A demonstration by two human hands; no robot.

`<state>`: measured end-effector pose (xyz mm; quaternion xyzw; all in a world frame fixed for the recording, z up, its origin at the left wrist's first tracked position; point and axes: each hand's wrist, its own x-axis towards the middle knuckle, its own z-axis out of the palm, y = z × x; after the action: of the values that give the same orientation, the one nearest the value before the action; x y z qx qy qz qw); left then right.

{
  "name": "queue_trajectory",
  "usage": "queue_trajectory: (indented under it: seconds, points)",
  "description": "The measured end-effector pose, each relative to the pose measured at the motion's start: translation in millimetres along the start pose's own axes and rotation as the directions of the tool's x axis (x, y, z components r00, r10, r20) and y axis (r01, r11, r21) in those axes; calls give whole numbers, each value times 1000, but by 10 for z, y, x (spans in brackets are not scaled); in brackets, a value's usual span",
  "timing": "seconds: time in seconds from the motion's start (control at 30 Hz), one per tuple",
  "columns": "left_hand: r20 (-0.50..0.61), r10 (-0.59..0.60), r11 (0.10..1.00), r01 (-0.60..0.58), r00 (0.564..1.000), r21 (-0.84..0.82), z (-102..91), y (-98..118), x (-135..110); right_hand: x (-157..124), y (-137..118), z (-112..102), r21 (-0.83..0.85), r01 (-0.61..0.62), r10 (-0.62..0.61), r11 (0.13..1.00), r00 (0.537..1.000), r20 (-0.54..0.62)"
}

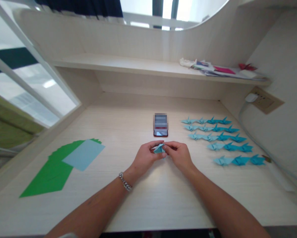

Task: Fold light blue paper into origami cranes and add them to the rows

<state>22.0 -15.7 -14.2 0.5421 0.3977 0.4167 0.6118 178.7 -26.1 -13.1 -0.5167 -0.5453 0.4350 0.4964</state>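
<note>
A small light-blue piece of folded paper (159,149) is held between both hands over the middle of the desk. My left hand (146,153) grips its left side, thumb below and fingers behind. The thumb and fingers of my right hand (178,152) pinch its right edge. Parts of the paper are hidden behind the fingers. Just beyond the hands lies a phone (160,133) with a blurred screen. Off to the right, folded blue paper cranes (222,161) stand in several rows, paler on the left and deeper blue on the right.
Fanned green paper sheets (56,177) lie at the left, with a light-blue sheet (85,154) on top. A shelf (138,66) crosses the back, bearing papers (212,68) at its right. A white cable (247,129) runs from the wall socket (267,100) along the right side.
</note>
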Motion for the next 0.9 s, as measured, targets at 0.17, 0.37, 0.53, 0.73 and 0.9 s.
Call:
queue_trajectory:
  seconds: [0.17, 0.37, 0.53, 0.73, 0.9]
  points:
    - [-9, -21, 999, 22, 1000, 28, 11, 28, -10, 5, 13, 1, 1, 1, -1, 1000, 1000, 4]
    - [54, -62, 998, 63, 997, -17, 30, 88, -28, 22, 29, -8, -10, -4, 4, 1000, 1000, 0]
    - [-34, -102, 990, 98, 994, -99, 19, 95, -17, 20, 21, -21, -17, -4, 5, 1000, 1000, 6]
    - [-80, -18, 999, 14, 997, -52, -13, 24, 45, 26, 35, -14, 11, -76, 75, 997, 996, 49]
    - [-71, 59, 990, -49, 996, 129, -33, 30, 44, 47, 93, -21, 2, -104, 103, 995, 989, 103]
